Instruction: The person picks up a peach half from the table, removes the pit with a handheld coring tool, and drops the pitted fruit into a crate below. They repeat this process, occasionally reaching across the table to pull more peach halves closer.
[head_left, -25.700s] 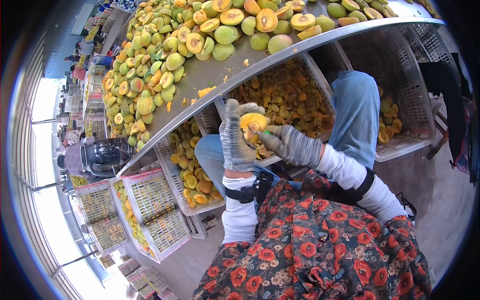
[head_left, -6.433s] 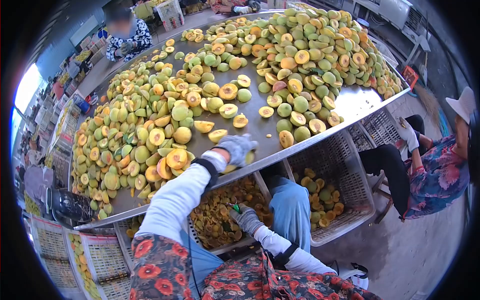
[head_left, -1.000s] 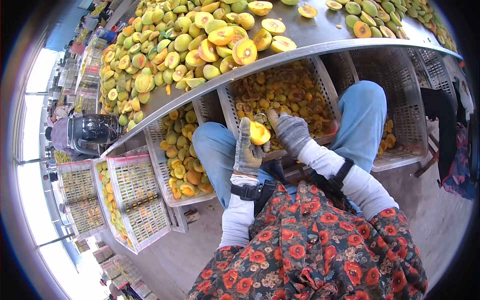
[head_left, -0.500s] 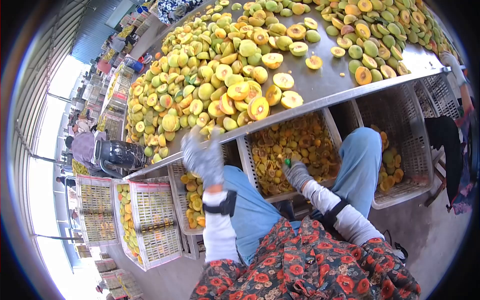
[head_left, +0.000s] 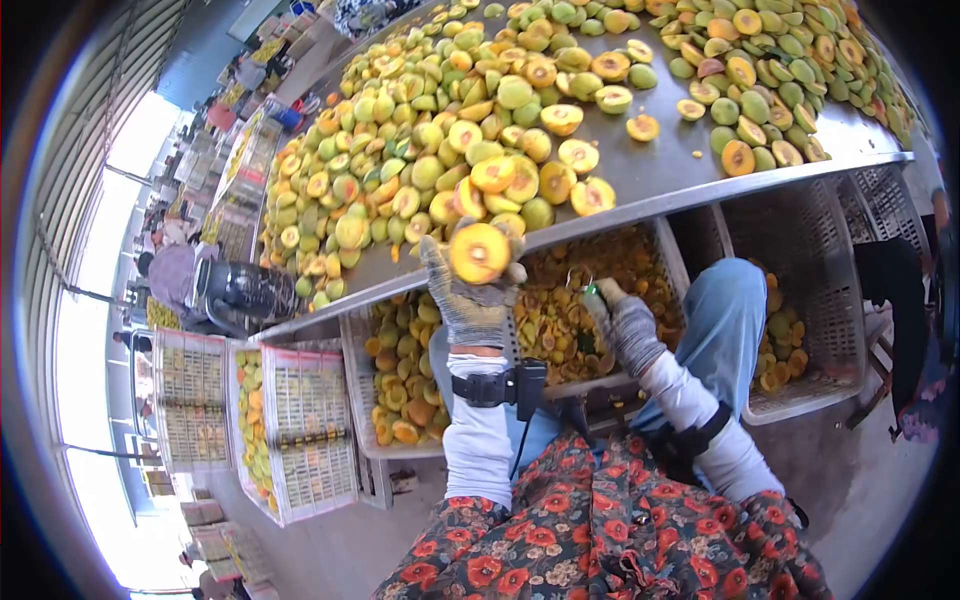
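My left hand [head_left: 470, 305], in a grey knit glove, is raised at the table's front edge. Its fingers are wrapped round a peach half [head_left: 480, 253], whose orange cut face is turned up toward me. To the right my right hand [head_left: 632, 330], gloved too, grips a small pitting tool with a green handle [head_left: 592, 291] and a thin metal loop at its end. The tool points toward the peach half but stays apart from it. Under the tool stands a crate [head_left: 672, 262] with fruit scraps and pieces. A heap of halved peaches [head_left: 420, 150] covers the table beyond.
The metal table edge [head_left: 690, 196] runs across in front of me. A crate of peach halves [head_left: 405, 370] stands by my left knee, another crate [head_left: 815, 330] by my right. Stacked white crates [head_left: 305, 440] are at the left. Other people sit or stand farther off.
My left hand, blurred before, has moved right and now holds a peach half. My right hand has risen slightly to the right with the tool, whose loop now shows.
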